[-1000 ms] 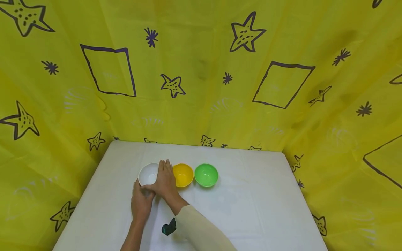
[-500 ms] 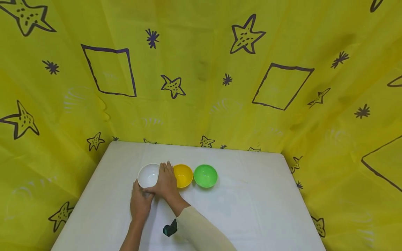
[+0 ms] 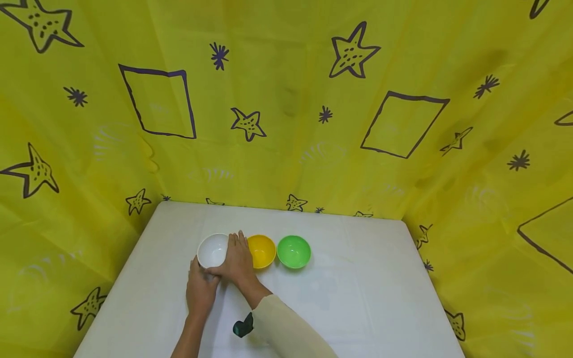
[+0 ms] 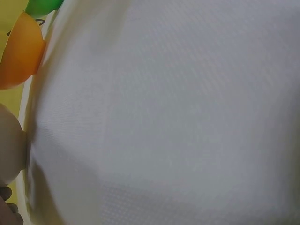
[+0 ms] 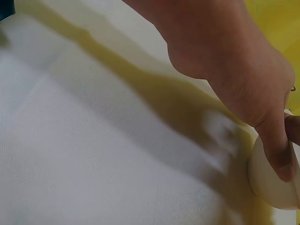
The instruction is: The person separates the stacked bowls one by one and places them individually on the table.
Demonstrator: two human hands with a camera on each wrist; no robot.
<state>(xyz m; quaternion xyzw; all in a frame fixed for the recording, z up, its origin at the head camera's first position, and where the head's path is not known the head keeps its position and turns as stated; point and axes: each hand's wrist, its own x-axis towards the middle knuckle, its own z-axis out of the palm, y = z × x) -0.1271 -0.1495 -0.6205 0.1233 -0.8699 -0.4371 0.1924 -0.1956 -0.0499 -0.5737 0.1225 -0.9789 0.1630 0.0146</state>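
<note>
Three small bowls stand in a row on the white table [image 3: 358,298]: a white bowl [image 3: 211,250], a yellow bowl [image 3: 265,250] and a green bowl [image 3: 294,251]. My right hand [image 3: 237,261] lies against the white bowl's right side, fingers stretched into the gap beside the yellow bowl, thumb [image 5: 276,154] pressed on the white bowl's [image 5: 272,185] near wall. My left hand [image 3: 200,288] holds the same bowl from the near left, its thumb by the rim. In the left wrist view the white bowl [image 4: 9,145], yellow bowl [image 4: 18,56] and green bowl [image 4: 42,5] line the left edge.
Yellow cloth printed with stars and squares [image 3: 286,124] hangs behind the table and down both sides. A dark green object [image 3: 242,327] sits by my right sleeve [image 3: 286,333]. Bare white tabletop stretches to the right of the green bowl and in front of the bowls.
My right hand's fingers have slid slightly to the right along the white bowl. The left hand and all three bowls stay where they were.
</note>
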